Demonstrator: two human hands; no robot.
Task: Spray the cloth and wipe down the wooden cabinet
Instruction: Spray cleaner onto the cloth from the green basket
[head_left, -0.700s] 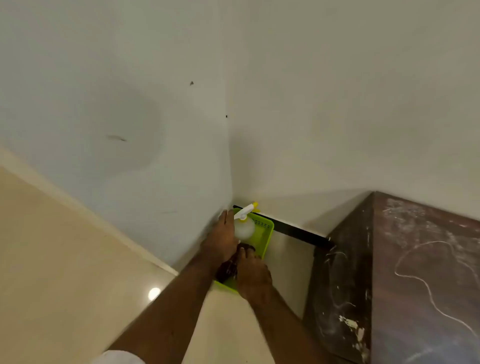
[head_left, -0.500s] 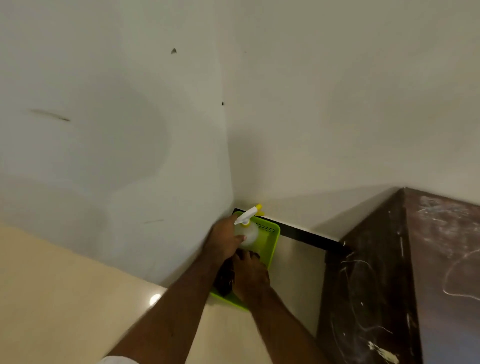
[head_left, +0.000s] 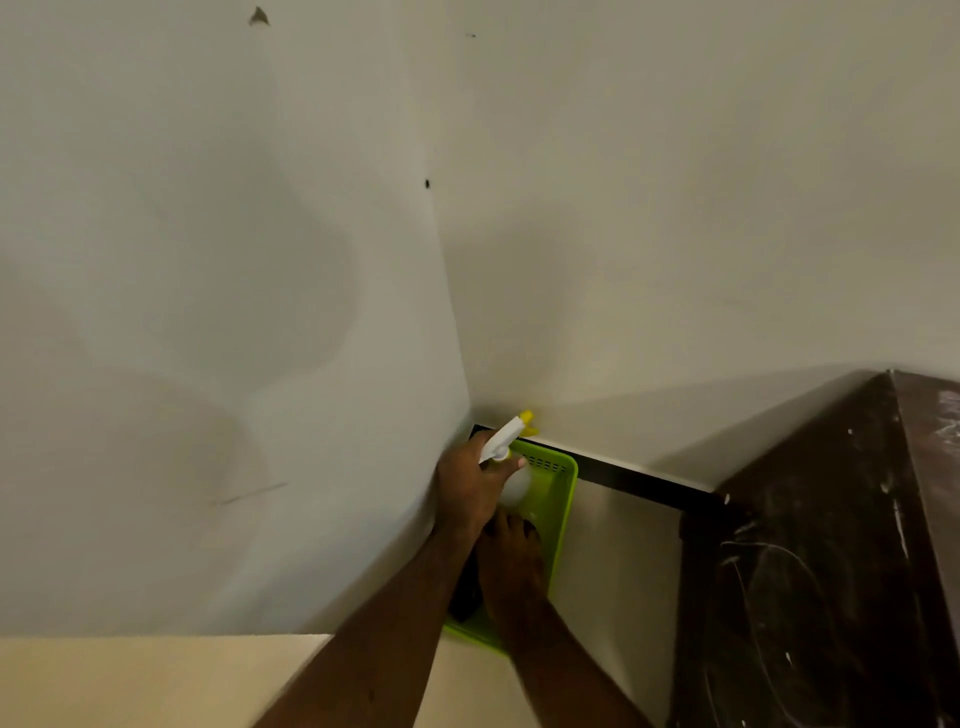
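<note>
Walls (head_left: 675, 208) of plain cream fill most of the view and meet in a corner straight beyond both hands, with a few small dark marks high above them. Pale glossy floor (head_left: 130, 680) lies below and to the left of the left forearm. Well off to the right of the right hand stands the dark brown wooden cabinet (head_left: 831, 571), its side and top streaked with white dust and scribbled lines; neither hand touches it. A black skirting strip (head_left: 639, 480) runs along the foot of the far wall from behind the left hand to the cabinet. Both hands reach into a lime-green plastic basket (head_left: 563, 499) that sits on the floor in the corner, its slotted wall just right of the left hand. The left hand (head_left: 467, 488) is wrapped round the neck of a white spray bottle (head_left: 514, 486), which stands inside the basket with its yellow nozzle (head_left: 525, 418) pointing up and away past the fingers. The right hand (head_left: 511, 556) is just below the left, back to the camera, fingers pointing down into the basket; I cannot tell whether it grips anything. A dark cloth (head_left: 465, 592) lies in the basket, partly hidden beneath the left wrist and just left of the right hand.
</note>
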